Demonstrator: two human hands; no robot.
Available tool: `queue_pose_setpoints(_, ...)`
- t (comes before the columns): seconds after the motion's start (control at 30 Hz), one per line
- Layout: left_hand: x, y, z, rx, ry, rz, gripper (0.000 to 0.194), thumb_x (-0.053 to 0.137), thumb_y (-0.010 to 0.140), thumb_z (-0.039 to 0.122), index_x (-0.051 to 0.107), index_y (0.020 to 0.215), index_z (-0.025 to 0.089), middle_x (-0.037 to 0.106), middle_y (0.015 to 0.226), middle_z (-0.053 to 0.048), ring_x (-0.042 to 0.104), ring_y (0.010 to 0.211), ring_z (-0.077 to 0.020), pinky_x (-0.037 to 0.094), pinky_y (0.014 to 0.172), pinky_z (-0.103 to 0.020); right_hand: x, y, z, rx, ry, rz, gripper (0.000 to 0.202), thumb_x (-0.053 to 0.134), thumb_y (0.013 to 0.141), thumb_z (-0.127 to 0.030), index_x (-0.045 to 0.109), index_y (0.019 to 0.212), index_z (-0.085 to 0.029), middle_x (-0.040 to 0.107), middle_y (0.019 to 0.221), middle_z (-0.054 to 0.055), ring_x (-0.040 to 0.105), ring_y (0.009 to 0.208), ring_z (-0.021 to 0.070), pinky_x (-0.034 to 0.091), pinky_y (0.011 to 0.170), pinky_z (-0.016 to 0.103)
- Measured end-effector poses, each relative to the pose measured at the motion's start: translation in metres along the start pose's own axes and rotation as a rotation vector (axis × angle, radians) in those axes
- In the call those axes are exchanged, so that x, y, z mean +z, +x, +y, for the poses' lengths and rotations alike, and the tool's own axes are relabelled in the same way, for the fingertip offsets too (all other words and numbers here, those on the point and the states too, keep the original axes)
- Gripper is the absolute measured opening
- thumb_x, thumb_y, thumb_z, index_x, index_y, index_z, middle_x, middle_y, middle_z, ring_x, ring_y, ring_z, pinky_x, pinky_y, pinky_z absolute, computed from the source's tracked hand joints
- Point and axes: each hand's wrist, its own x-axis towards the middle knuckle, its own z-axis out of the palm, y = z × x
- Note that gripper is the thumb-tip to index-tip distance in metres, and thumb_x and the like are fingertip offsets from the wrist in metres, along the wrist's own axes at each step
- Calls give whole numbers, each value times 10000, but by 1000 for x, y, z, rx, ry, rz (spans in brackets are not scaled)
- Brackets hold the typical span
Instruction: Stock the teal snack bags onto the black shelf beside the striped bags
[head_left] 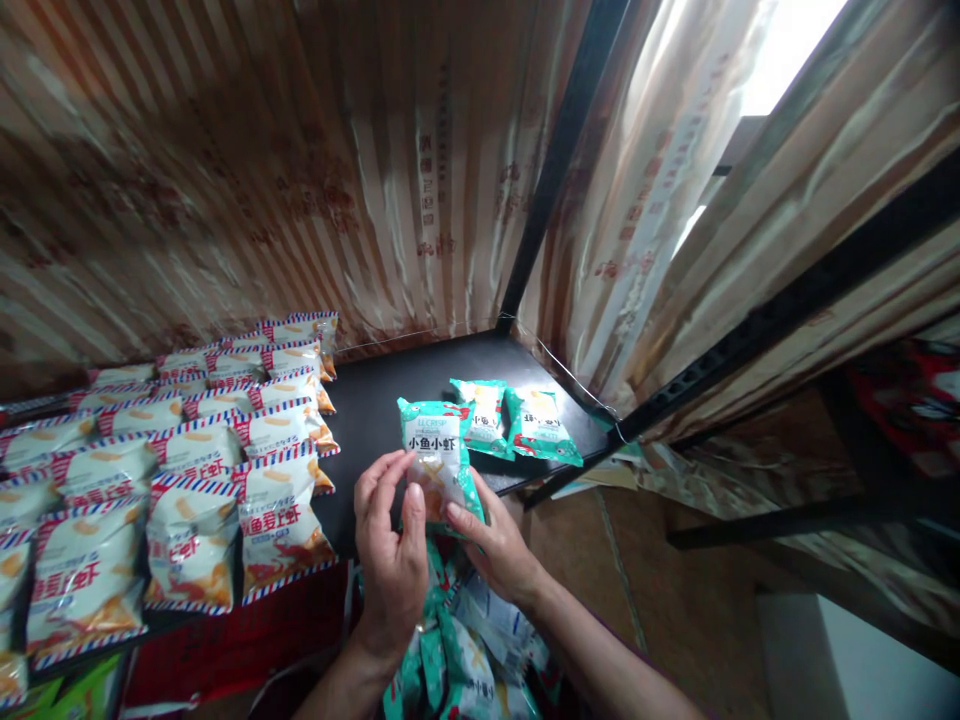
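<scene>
A teal and white snack bag (435,455) is upright in front of me, above the front edge of a black shelf. My right hand (499,550) grips its lower right side, with the thumb on the front and the other fingers behind. At its left edge is my left hand (390,550), fingers and thumb apart, the tips touching or very near the bag. Two matching bags, a middle one (486,415) and a right one (541,425), lie on the shelf behind. Below my hands is a pile of more teal bags (469,665), partly hidden by my wrists.
Rows of white bags with red and blue striped edges (195,455) fill the left of the black shelf (375,385). Dark metal posts (559,170) and a thin wire (555,368) bound its right end. Printed plastic sheeting (300,180) hangs behind. A white box (870,650) stands at lower right.
</scene>
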Motion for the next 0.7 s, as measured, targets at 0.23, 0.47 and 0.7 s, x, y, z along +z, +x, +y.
queue_pose_setpoints(0.23,-3,18,-1,-498,-491,-80,426,564,827,439,574,1193,221,596,1253,-64,535,1166,-208,438,956,-302,3,-1,-6,184,219,14,515,739,715,-311,546,1186,-231,642,1170,80,588,1106,268,463,936,431)
queue_pose_setpoints(0.47,-6,27,3,-650,-734,-129,414,660,757,417,628,1111,204,693,1046,-39,633,961,-181,484,846,-270,-4,-2,-1,265,215,-93,498,716,745,-282,544,1209,-227,644,1159,81,614,1064,248,489,896,399)
queue_pose_setpoints(0.7,-8,33,-1,-622,-789,-170,254,684,744,349,633,925,178,696,907,-16,644,855,-153,485,812,-258,-14,-5,6,315,141,-110,479,703,761,-283,545,1210,-235,647,1140,74,632,1016,232,535,794,352)
